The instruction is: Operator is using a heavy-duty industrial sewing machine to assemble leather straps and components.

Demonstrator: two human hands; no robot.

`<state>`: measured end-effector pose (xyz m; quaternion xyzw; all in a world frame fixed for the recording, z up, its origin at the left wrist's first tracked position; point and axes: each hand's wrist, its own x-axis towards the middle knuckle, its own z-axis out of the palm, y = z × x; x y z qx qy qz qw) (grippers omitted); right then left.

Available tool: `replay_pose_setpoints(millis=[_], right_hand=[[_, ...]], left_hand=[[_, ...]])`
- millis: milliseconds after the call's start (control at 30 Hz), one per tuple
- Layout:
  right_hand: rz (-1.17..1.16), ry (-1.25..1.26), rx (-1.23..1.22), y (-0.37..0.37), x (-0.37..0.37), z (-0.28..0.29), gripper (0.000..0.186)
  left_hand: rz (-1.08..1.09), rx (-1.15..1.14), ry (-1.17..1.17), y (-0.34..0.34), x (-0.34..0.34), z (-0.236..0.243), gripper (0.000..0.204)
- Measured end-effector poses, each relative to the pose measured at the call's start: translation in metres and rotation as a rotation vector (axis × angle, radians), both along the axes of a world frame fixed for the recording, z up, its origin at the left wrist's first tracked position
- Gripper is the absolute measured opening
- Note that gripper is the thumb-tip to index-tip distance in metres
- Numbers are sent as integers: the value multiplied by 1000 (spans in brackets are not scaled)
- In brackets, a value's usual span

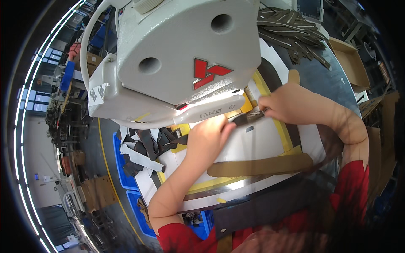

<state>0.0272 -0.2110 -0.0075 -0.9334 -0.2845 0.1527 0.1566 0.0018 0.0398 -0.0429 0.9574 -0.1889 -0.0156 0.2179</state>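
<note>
Near me, a flat, round-ended brown strip lies on the smooth white, yellow-edged table; past it my left grip and right grip pinch closed on a thin dark strip, running between them before the pebbly, rounded machine; farther, narrow strips heap loosely

Single fisheye view, worn on that person's head: faces forward, steeply down onto the worktop. White machine very near, filling upper middle; left hand and right hand near, mid-frame. Workshop floor bends toward left rim. Right edge murky, hard to place.
</note>
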Motion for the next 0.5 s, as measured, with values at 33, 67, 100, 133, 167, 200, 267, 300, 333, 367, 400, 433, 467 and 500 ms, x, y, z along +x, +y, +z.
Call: replay_pose_setpoints(millis=[33,67,100,133,167,200,267,300,333,367,400,433,467,500], right_hand=[[133,54,107,-6,-5,10,34],[266,108,213,-11,-9,15,37],[258,102,213,-9,-11,9,37],[336,33,430,-3,-13,0,40],[416,-38,644,4,-13,0,43],[410,-50,639,6,-13,8,43],[369,644,130,8,-11,30,46],[439,631,507,2,-13,23,49],[431,624,507,-2,-15,27,49],[335,570,700,-7,-17,35,47],[238,510,890,-10,-18,40,46],[217,399,982,-4,-23,41,44],[215,391,977,4,-25,37,44],[251,203,1071,13,-24,29,43]], left_hand=[[-199,-9,-62,-2,-8,8,15],[-398,-17,-124,-4,-14,12,14],[-406,-16,-128,-7,-16,14,14],[-470,-107,-316,-10,-20,18,15],[-532,-200,-504,-12,-21,21,20],[-541,-203,-513,-17,-19,23,20],[-403,-410,-898,-28,-10,25,26],[-442,-430,-867,-19,-19,29,35],[-451,-434,-871,-16,-28,31,35],[-445,-466,-758,-14,-34,33,37],[-439,-494,-644,-15,-37,36,41],[-367,-467,-517,-24,-41,45,42],[-318,-583,-347,-36,-41,51,41],[-293,-681,-268,-49,-40,54,38]])
